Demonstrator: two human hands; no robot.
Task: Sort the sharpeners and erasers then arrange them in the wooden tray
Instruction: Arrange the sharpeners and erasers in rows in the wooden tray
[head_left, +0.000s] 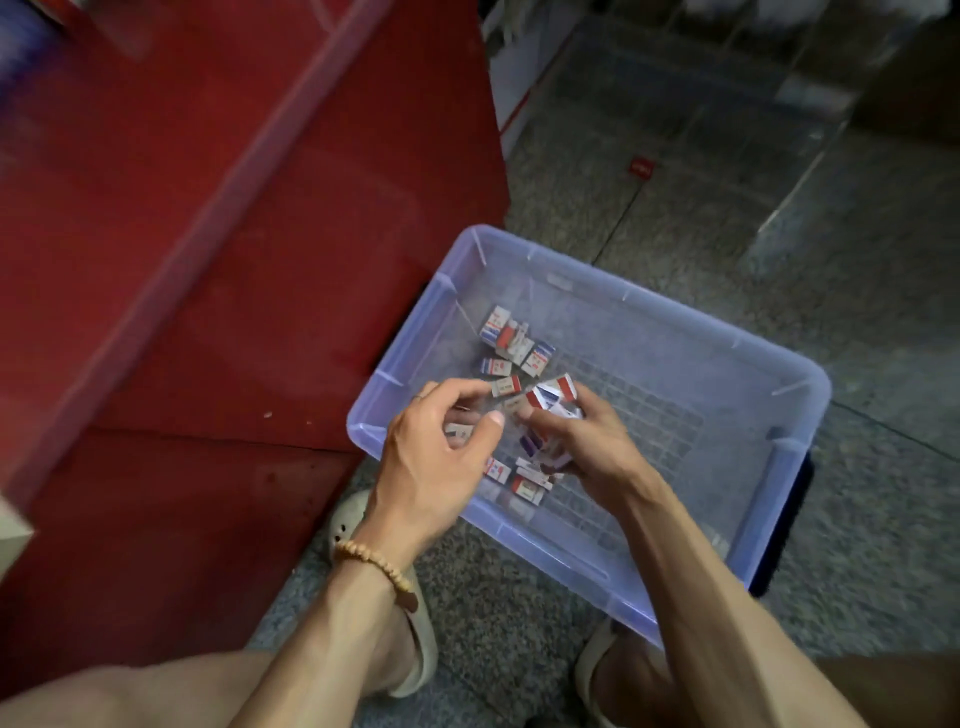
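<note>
A clear bluish plastic bin (691, 332) stands on the floor and holds several small red, white and blue boxed erasers (511, 345) in a loose pile. Both my hands are inside the bin over the pile. My left hand (441, 447) pinches one small eraser box (506, 385) between its fingertips. My right hand (582, 436) grips a bunch of eraser boxes (556, 392) stacked in its fingers. More boxes (524, 480) lie under the hands. No wooden tray and no sharpeners are in view.
A red counter (234, 260) with a clear plastic edge rises at the left, right beside the bin. Grey speckled floor (857, 291) surrounds the bin. My feet in pale clogs (415, 639) stand just in front of it. A small red tag (641, 168) lies on the floor beyond.
</note>
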